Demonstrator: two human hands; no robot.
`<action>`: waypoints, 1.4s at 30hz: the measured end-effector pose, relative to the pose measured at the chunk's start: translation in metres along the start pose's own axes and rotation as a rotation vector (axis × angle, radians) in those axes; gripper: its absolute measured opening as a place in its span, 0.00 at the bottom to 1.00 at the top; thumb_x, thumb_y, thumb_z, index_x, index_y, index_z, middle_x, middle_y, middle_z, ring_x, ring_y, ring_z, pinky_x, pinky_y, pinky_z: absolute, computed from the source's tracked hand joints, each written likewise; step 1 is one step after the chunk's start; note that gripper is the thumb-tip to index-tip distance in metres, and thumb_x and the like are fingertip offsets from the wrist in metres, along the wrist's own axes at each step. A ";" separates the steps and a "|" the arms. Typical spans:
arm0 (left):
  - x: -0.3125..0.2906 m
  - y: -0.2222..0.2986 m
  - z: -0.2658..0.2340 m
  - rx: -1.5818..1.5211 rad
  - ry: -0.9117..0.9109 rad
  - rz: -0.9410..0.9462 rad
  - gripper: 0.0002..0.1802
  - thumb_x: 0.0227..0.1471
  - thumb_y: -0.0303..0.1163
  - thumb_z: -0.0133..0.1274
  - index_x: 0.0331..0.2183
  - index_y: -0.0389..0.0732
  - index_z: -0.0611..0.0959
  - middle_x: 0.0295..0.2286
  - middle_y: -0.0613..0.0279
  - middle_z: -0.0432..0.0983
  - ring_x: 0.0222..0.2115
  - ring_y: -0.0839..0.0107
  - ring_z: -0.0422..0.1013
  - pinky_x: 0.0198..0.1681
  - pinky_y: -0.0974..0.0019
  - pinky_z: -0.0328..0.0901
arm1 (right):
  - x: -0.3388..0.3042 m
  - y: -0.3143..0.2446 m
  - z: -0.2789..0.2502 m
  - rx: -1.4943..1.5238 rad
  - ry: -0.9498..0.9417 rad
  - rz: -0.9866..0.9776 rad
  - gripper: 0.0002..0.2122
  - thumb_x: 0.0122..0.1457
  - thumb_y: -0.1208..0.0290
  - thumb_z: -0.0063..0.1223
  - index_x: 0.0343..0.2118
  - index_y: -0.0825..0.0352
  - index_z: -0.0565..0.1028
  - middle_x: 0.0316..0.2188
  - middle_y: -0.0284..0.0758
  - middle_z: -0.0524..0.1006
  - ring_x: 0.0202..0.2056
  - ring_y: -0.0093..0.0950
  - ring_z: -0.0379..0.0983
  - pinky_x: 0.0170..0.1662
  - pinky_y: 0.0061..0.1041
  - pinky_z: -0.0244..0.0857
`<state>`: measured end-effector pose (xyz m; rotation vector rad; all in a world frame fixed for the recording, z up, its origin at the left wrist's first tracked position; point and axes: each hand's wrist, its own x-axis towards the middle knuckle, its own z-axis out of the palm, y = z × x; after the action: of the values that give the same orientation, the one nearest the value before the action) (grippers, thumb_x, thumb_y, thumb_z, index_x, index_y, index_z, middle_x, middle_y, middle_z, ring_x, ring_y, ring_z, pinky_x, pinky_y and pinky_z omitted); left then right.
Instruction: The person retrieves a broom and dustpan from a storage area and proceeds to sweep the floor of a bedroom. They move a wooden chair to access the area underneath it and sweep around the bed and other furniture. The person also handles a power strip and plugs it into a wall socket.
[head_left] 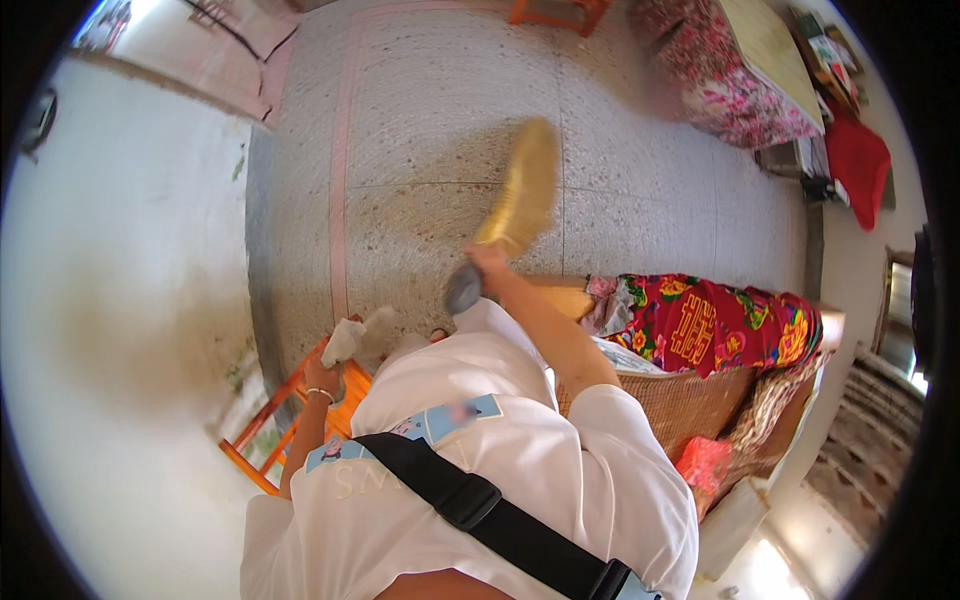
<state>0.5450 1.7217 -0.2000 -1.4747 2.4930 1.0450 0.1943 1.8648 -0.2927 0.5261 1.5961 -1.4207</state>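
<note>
My right hand (487, 262) is closed round the near end of a long yellow thing (525, 185). It widens toward its far end, and motion smears it too much to name its kind. A grey rounded thing (463, 288) sits just on the near side of that hand; I cannot tell whether the two are joined. Lower at the left, my left hand (322, 372) is closed on a crumpled white cloth (345, 341), beside an orange wooden chair (268, 428). Part of the cloth is blurred.
Speckled floor (430, 110) stretches ahead, with a white wall (130, 270) at the left. To the right stands a woven-topped seat (690, 405) bearing a red flowered cloth (710, 325). A table with a floral cover (740, 95) is at the far right, near a red cloth (858, 165).
</note>
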 end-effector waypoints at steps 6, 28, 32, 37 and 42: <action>0.072 0.013 0.001 0.049 -0.105 0.011 0.15 0.34 0.32 0.53 0.31 0.41 0.79 0.27 0.50 0.75 0.31 0.53 0.71 0.32 0.58 0.65 | -0.001 -0.071 0.014 -0.097 -0.454 -0.078 0.15 0.45 0.68 0.53 0.36 0.63 0.64 0.22 0.34 0.69 0.20 0.25 0.66 0.21 0.27 0.64; 0.433 0.097 -0.025 0.194 -0.441 0.205 0.17 0.34 0.31 0.56 0.31 0.34 0.78 0.26 0.49 0.76 0.28 0.58 0.73 0.32 0.61 0.65 | -0.026 -0.157 -0.048 1.052 0.297 -0.018 0.11 0.49 0.62 0.46 0.22 0.67 0.68 0.16 0.37 0.71 0.18 0.32 0.69 0.24 0.31 0.67; 0.477 0.151 -0.035 0.334 -0.412 0.401 0.16 0.33 0.31 0.56 0.31 0.36 0.79 0.26 0.50 0.76 0.29 0.58 0.73 0.33 0.62 0.65 | 0.045 -0.143 -0.096 1.092 0.282 0.008 0.11 0.50 0.63 0.46 0.20 0.67 0.69 0.15 0.37 0.71 0.19 0.31 0.70 0.24 0.30 0.66; 0.496 0.179 -0.011 0.281 -0.522 0.434 0.16 0.32 0.30 0.56 0.31 0.38 0.79 0.26 0.52 0.76 0.30 0.59 0.73 0.34 0.62 0.65 | 0.009 -0.137 -0.120 0.925 0.182 -0.005 0.13 0.49 0.62 0.48 0.25 0.69 0.68 0.17 0.36 0.71 0.18 0.30 0.68 0.23 0.28 0.66; 0.478 0.226 0.025 0.303 -0.670 0.467 0.16 0.31 0.30 0.57 0.29 0.37 0.79 0.25 0.51 0.76 0.29 0.58 0.73 0.33 0.63 0.66 | -0.023 -0.125 -0.137 1.112 0.190 -0.122 0.15 0.47 0.62 0.50 0.29 0.70 0.65 0.20 0.38 0.70 0.18 0.30 0.68 0.23 0.27 0.67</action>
<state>0.0998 1.4460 -0.2810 -0.3649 2.3588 0.9399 0.0592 1.9677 -0.2148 1.2237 0.8348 -2.3549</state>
